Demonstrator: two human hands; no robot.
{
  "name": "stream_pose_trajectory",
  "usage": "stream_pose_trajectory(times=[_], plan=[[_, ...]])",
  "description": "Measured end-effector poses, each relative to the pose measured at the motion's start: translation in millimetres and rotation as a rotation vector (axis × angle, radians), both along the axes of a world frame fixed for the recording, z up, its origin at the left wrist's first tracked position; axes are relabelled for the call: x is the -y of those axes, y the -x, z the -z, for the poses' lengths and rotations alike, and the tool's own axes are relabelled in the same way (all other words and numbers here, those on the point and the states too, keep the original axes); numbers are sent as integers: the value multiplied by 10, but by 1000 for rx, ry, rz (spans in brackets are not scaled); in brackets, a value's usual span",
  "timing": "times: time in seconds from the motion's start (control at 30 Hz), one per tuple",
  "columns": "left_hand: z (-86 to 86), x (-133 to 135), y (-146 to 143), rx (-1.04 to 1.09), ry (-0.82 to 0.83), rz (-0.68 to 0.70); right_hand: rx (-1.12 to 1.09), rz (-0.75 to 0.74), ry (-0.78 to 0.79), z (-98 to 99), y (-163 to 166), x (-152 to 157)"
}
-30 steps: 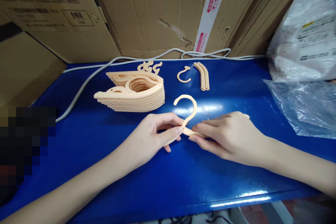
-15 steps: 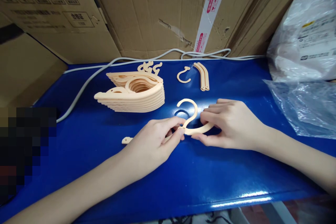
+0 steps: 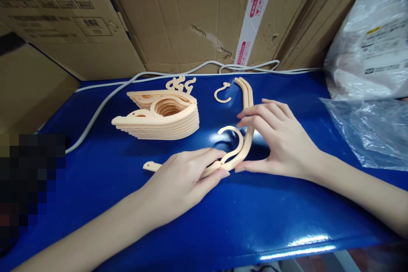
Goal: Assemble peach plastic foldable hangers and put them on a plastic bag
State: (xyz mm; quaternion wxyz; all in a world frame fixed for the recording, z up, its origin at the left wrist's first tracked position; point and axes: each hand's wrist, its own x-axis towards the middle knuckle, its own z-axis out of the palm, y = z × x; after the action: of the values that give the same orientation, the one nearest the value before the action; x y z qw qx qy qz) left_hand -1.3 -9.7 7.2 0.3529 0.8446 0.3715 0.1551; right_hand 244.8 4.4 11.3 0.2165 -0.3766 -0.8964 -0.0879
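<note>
My left hand is closed on a cream plastic folding hanger, its thumb and fingers pinching close to the joint. The hanger's hook curves up and to the left. One arm of the hanger shows beyond my left hand at the left, while the other bends up on the right. Around that right arm, my right hand is open, thumb and fingers spread apart; whether a fingertip touches it I cannot tell. Left of the hands lies a stack of folded cream hangers.
Several small cream hook pieces lie behind the stack. A loose hook and curved hanger arms lie farther back. A white cable runs along cardboard boxes. Plastic wrapping lies at the right on the blue tabletop.
The hanger's right arm has swung upward, closer to the hook. My right hand's fingers have spread from their grip on it. My left hand still holds near the joint.
</note>
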Motion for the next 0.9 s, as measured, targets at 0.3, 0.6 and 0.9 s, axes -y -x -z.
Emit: stream_pose_trajectory(times=[0.3,0.6,0.9], plan=[[4,-11,7,15,-48,-4,-61,-115,4,-66,-2,103],[15,58,6,-105,-551,118,10,-89,159,-20,-2,38],[48,52,-13,-130,-726,213,44,-102,358,-54,-139,-96]])
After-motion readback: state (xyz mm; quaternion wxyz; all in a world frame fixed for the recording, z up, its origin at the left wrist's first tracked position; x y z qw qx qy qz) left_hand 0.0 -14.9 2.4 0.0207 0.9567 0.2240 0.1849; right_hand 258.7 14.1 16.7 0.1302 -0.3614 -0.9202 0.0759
